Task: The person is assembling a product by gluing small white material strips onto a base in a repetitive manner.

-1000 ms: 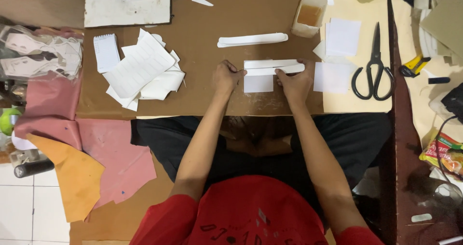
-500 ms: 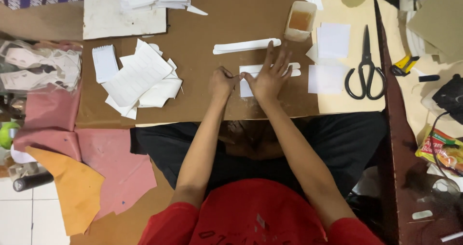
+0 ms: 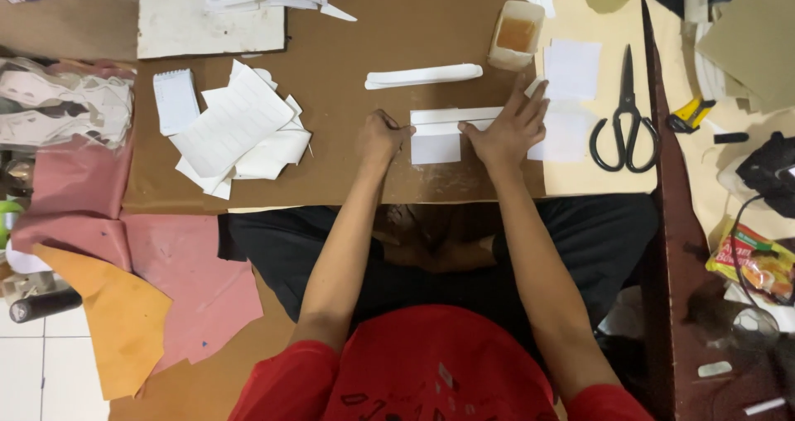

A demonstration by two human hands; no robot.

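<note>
The person sat at a brown tabletop (image 3: 373, 32) with both hands on a small white paper piece (image 3: 436, 146), a square with long white strips (image 3: 455, 116) laid across its top edge. The left hand (image 3: 379, 138) was curled, its fingers closed and pinching or pinning the left end of the strips at the paper's corner; exactly how much it gripped could not be told. The right hand (image 3: 507, 129) lay flat and spread, fingers open and extended, pressing down on the right end of the strips, holding nothing.

By the look of it, the step in hand was smoothing or pressing the strips down onto the paper piece, the left hand anchoring while the right flattened. The next move would call for steady downward pressure along the strip without letting the layers slip out of line.

A separate long white strip (image 3: 423, 76) lay just beyond, a small tub of amber liquid (image 3: 515, 34) near it. Black scissors (image 3: 625, 119) rested to the right, well apart from the hands, with more white squares (image 3: 573, 67) between. A heap of white paper sheets (image 3: 240, 131) sat to the left.
</note>
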